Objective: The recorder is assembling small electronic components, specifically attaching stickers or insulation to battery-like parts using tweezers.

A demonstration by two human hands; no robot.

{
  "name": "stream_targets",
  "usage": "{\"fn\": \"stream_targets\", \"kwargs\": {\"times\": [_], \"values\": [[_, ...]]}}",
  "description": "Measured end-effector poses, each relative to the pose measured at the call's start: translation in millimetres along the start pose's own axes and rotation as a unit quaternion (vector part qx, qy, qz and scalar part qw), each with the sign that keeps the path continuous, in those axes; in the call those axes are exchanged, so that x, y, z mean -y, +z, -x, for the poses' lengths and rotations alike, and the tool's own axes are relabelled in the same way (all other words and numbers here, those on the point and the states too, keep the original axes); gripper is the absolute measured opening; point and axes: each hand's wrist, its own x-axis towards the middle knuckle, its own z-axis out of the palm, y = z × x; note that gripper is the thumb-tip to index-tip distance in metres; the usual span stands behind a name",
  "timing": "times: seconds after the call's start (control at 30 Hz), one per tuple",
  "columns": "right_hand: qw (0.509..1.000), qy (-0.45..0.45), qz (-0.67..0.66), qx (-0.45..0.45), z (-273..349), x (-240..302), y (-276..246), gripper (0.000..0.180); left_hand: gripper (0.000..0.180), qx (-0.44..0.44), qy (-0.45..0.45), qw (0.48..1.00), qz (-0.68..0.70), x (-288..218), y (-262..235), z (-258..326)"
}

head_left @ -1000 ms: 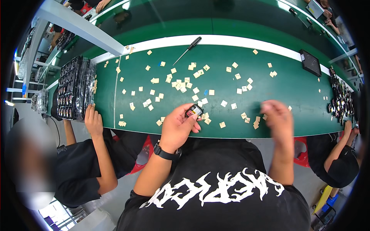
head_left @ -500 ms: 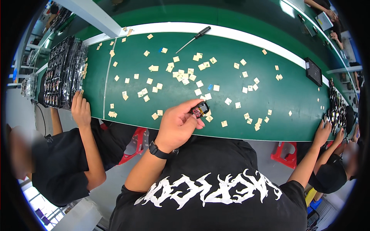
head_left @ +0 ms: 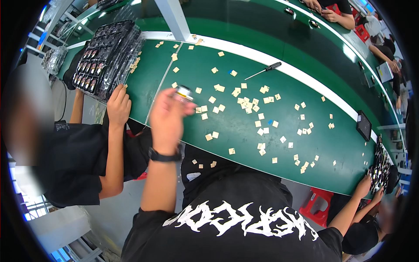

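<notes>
My left hand (head_left: 167,120), wearing a dark wristband, is raised over the left part of the green table. Its fingers are closed around a small black electronic device (head_left: 183,91), a watch-sized casing with a shiny face, blurred by motion. My right hand (head_left: 362,187) reaches far right to a pile of small black shiny parts (head_left: 380,168). Its fingers are bunched at the pile's edge, and what they grip cannot be made out. Small cream square pieces (head_left: 248,105) lie scattered over the green tabletop (head_left: 209,150), a few of them just right of my left hand.
A screwdriver (head_left: 264,70) lies by the far white edge. Stacked black trays of parts (head_left: 104,59) stand at left, beside a co-worker's hand (head_left: 118,105). A black tray (head_left: 363,125) sits at far right. Another person's hand (head_left: 379,194) is near mine. A metal post (head_left: 172,19) rises behind.
My left hand has carried the device up and left from the table's near middle. The whole view has turned leftward. My right hand stays at the pile.
</notes>
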Motion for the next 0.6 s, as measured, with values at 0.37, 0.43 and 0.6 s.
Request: {"fn": "stream_targets", "kwargs": {"times": [0.37, 0.43, 0.6], "values": [[0.996, 0.001, -0.024, -0.086, 25, 36, -36, 0.034, 0.034, -0.117, 0.017, 0.853, -0.508, -8, -97, -102], [0.989, -0.039, -0.070, -0.126, 40, 78, -75, 0.029, 0.037, -0.115, 0.080, 0.750, -0.647, -5, -97, -103], [0.910, -0.280, -0.264, -0.152, 90, 186, -170, 0.032, 0.039, -0.121, 0.155, 0.676, -0.710, -24, -30, -58]]}}
